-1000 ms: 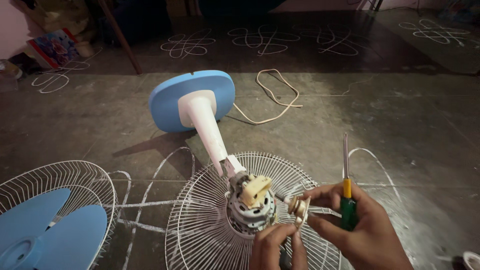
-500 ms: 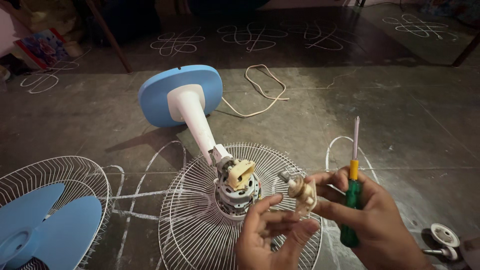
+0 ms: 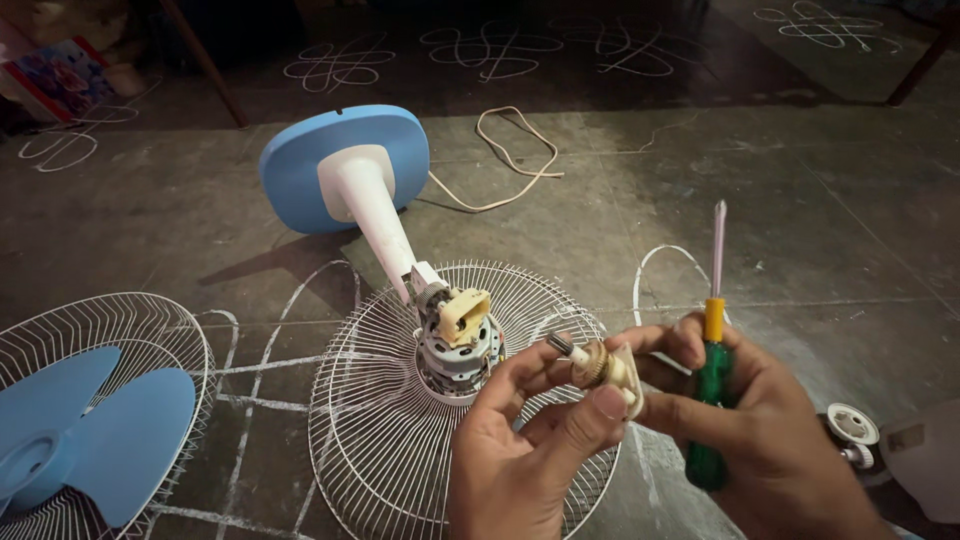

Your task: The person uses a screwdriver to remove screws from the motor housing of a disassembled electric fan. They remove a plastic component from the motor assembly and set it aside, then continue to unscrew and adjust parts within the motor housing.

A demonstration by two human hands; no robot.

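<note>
I sit over a dark grey stone floor (image 3: 700, 200) scrawled with white chalk loops (image 3: 490, 48). The light is dim. A thin wooden leg (image 3: 205, 62) slants at the far left beside some colourful clutter (image 3: 55, 80).

I see a screwdriver (image 3: 708, 400) with a green handle, yellow collar and pinkish shaft. The fan base (image 3: 300, 165) is blue, its stem (image 3: 380, 225) white. The blades (image 3: 100, 440) are blue, the wire guard (image 3: 380, 440) white, the floor (image 3: 600, 200) dark grey with white chalk loop patterns.

Left hand (image 3: 525, 455) and right hand (image 3: 770, 430) meet, fingers curled closed.
</note>
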